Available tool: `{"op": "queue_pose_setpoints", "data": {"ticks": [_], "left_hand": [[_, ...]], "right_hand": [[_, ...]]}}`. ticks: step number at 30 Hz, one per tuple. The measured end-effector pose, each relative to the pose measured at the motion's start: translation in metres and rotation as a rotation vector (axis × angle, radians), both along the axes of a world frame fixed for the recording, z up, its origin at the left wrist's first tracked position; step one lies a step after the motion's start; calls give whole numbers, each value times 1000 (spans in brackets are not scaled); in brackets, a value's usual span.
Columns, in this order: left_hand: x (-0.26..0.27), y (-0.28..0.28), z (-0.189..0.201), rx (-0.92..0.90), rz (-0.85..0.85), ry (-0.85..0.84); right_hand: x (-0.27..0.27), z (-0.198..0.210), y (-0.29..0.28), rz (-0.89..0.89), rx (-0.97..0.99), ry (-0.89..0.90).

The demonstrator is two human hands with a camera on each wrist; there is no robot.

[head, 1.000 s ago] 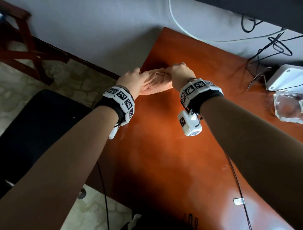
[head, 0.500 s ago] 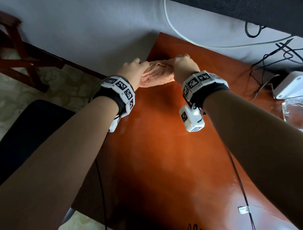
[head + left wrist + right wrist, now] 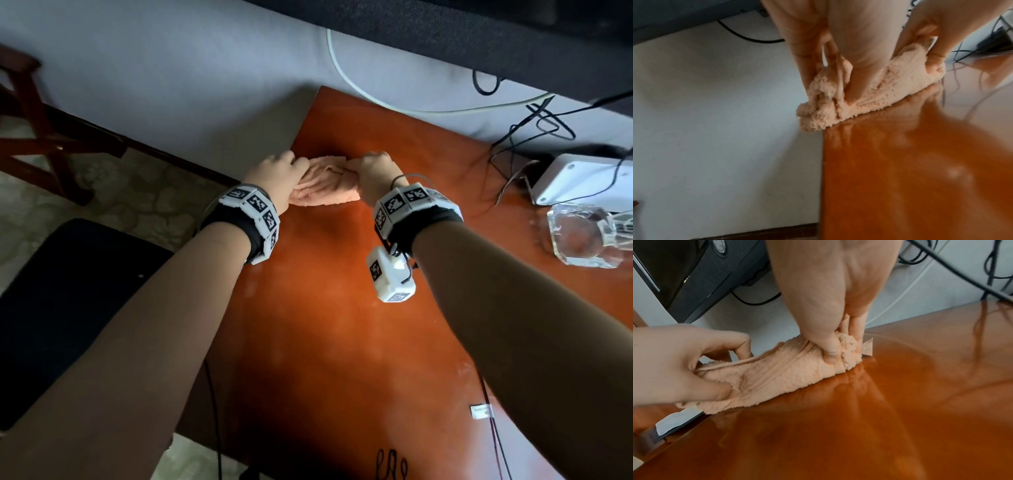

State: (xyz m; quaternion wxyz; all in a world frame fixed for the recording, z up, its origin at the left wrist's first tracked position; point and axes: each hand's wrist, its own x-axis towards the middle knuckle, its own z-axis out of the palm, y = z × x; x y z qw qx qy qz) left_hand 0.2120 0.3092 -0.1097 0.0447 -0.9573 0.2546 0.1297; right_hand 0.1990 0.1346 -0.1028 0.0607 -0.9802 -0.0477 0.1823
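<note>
A bunched peach terry cloth (image 3: 325, 186) lies on the glossy orange-brown table (image 3: 325, 308), near its far left corner. My left hand (image 3: 277, 173) grips the cloth's left end, thumb and fingers curled into the folds (image 3: 830, 91). My right hand (image 3: 371, 174) pinches the right end, thumb pressed on top and fingers behind (image 3: 831, 353). The cloth (image 3: 772, 378) stretches between both hands and rests on the table. In the right wrist view the left hand (image 3: 684, 363) clutches the near end. A small white label (image 3: 867, 347) sticks out behind the right fingers.
A clear glass dish (image 3: 582, 236) and a white box (image 3: 582, 178) sit at the table's right edge, with black cables (image 3: 534, 130) behind. A black chair seat (image 3: 68, 308) is at the left, below the table edge. A grey wall (image 3: 171, 85) borders the far side.
Both hands keep their grip on the cloth between the frames. The cloth looks more bunched and twisted now, and the view has shifted so the glass dish shows more fully.
</note>
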Motion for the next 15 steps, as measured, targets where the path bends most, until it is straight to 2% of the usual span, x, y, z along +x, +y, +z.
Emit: {"op": "queue_pose_setpoints", "data": {"ticks": [6, 15], "left_hand": [[-31, -4, 4, 68, -52, 70], [-81, -11, 10, 92, -26, 207]], "right_hand": [[-37, -6, -2, -28, -12, 17], [-92, -10, -6, -84, 34, 20]]}}
